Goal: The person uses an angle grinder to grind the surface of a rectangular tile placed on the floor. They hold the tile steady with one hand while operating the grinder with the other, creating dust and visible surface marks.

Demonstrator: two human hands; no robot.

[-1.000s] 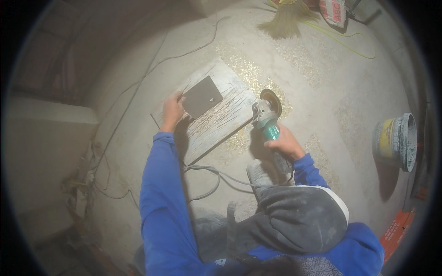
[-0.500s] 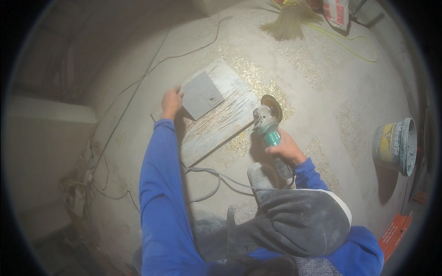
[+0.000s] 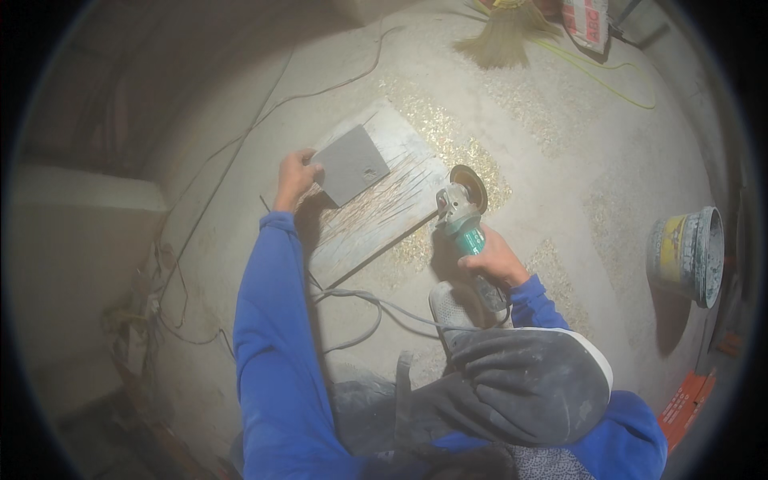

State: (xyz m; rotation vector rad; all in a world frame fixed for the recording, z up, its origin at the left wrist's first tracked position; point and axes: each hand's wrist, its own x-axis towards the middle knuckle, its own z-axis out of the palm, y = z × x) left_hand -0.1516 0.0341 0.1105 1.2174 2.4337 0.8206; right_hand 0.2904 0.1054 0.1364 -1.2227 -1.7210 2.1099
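My left hand (image 3: 298,176) is closed on the left edge of a grey square tile (image 3: 350,160), which has a small hole near its right corner. Under the tile lies a pale board (image 3: 376,220) scored with many brown cuts. In my right hand (image 3: 498,258) is an angle grinder (image 3: 470,232) with a green body and grey head, gripped round the body. Its round disc (image 3: 469,187) points up and away, beside the board's right edge and apart from the tile. Whether the disc spins cannot be told.
The grinder's grey cable (image 3: 376,308) loops over the floor near my shoe (image 3: 453,308). A paint-smeared bucket (image 3: 684,256) stands at right. At the far side are a straw broom (image 3: 504,40) and a red-and-white bag (image 3: 586,26). Cords run along the left; an orange-red box (image 3: 688,408) sits lower right.
My left hand has shifted slightly on the tile's edge, its forearm a little further left. The tile has barely moved. The grinder is almost where it was.
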